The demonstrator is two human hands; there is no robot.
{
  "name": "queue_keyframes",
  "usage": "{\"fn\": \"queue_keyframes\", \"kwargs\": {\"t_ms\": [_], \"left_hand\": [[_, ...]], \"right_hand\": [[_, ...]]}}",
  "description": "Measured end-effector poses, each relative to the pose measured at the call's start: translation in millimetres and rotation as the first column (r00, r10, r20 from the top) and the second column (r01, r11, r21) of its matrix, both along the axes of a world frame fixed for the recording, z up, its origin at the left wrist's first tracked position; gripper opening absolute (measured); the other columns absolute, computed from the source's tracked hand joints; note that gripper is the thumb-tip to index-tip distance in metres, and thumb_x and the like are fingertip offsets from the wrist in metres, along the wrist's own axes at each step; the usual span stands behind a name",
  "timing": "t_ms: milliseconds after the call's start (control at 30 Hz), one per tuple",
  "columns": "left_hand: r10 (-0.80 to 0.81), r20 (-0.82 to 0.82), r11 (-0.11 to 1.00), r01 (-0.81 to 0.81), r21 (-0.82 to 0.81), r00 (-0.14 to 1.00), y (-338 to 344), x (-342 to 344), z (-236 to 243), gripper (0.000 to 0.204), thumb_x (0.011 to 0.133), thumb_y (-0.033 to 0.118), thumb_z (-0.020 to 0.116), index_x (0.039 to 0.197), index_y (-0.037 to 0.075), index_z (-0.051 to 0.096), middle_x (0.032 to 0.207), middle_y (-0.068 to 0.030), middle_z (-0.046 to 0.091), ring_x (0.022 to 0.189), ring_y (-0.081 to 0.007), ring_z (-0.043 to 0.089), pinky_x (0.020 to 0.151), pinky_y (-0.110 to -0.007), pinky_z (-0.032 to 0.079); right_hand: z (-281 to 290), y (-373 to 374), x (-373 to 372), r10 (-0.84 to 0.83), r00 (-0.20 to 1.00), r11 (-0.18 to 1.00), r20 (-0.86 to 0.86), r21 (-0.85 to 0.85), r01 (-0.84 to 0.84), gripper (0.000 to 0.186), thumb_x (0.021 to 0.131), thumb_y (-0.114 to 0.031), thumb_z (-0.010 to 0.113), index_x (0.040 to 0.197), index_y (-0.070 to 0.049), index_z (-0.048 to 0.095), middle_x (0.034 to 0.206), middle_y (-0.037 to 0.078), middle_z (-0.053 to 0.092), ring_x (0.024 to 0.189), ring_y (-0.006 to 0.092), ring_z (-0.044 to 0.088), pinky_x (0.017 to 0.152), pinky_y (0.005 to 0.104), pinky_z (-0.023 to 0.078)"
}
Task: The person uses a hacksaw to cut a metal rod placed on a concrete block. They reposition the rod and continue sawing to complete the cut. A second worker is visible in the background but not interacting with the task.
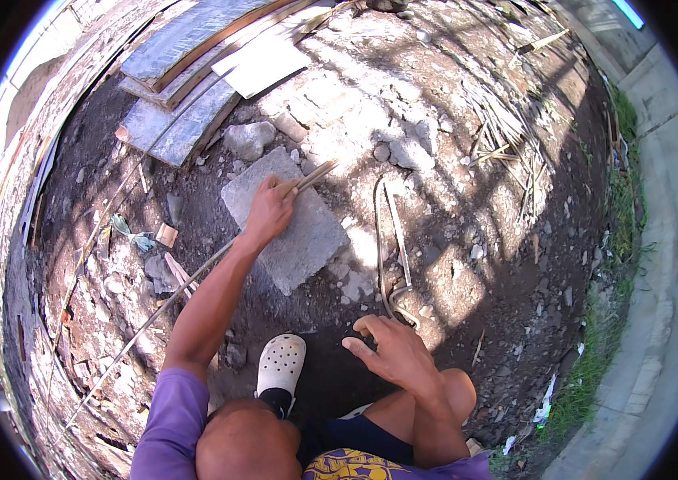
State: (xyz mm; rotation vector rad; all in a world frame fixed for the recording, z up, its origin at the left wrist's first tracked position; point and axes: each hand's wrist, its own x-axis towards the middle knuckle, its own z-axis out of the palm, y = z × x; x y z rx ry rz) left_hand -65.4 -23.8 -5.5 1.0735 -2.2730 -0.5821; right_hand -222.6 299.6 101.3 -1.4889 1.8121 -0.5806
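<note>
We are gripping thin, pale wooden sticks (319, 173) in our left hand (272, 210), their ends jutting rightward from the closed fingers above a rough, squarish grey concrete slab (301, 240); we are holding our right hand (393, 350) with fingers loosely curled and parted, near a narrow metal-bladed tool (396, 230); we are wearing a purple shirt (169, 420) bearing yellow lettering (355, 467).

The slab (301, 240) looks like rough, matt concrete, the sticks (317, 174) bare wood.

Wide fisheye head view, looking down
</note>
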Motion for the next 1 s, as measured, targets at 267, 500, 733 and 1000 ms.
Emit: {"fn": "queue_keyframes", "kwargs": {"t_ms": [267, 500, 733, 1000], "left_hand": [[-0.041, 0.015, 0.999, 0.041, -0.033, 0.999, -1, 0, 4, 0.027, 0.102, 0.017, 0.062, 0.122, 0.005, 0.075, 0.091, -0.0183, 0.06, 0.09, -0.0375, 0.06, 0.082, -0.047, 0.048], [0.02, 0.104, 0.993, -0.008, -0.116, 0.994, 8, -3, 2, 0.028, 0.102, 0.018, 0.061, 0.125, 0.006, 0.073, 0.097, -0.0191, 0.062, 0.096, -0.0387, 0.062, 0.086, -0.049, 0.051], [0.094, 0.09, 0.985, -0.079, -0.153, 0.992, 17, -6, 5, 0.03, 0.101, 0.022, 0.066, 0.127, 0.011, 0.075, 0.097, -0.0174, 0.062, 0.094, -0.0365, 0.062, 0.084, -0.047, 0.052], [0.118, 0.029, 0.981, -0.113, -0.158, 0.993, 20, -8, -2, 0.026, 0.098, 0.019, 0.069, 0.121, 0.011, 0.079, 0.091, -0.0145, 0.063, 0.088, -0.0346, 0.063, 0.078, -0.045, 0.053]], "right_hand": [[-1, 1, -8, 0.001, 1.0, 1.0, 0.006, 0.004, -0.001, 0.041, 0.098, -0.043, 0.069, 0.111, -0.004, 0.067, 0.102, 0.018, 0.073, 0.099, 0.0397, 0.07, 0.086, 0.0492, 0.055], [-2, 1, -12, 0.026, 1.0, 0.999, -0.003, -0.019, -0.026, 0.045, 0.099, -0.047, 0.067, 0.113, -0.005, 0.066, 0.102, 0.018, 0.073, 0.099, 0.0398, 0.07, 0.086, 0.0502, 0.055], [-6, -1, -14, 0.071, 0.997, 0.997, 0.025, 0.027, -0.072, 0.049, 0.099, -0.052, 0.064, 0.112, -0.005, 0.065, 0.099, 0.019, 0.073, 0.097, 0.0411, 0.071, 0.083, 0.0517, 0.055], [-5, 12, -16, 0.061, 0.998, 0.998, 0.036, 0.006, -0.061, 0.054, 0.099, -0.055, 0.064, 0.12, -0.005, 0.068, 0.108, 0.016, 0.074, 0.106, 0.0369, 0.071, 0.09, 0.046, 0.055]]}}
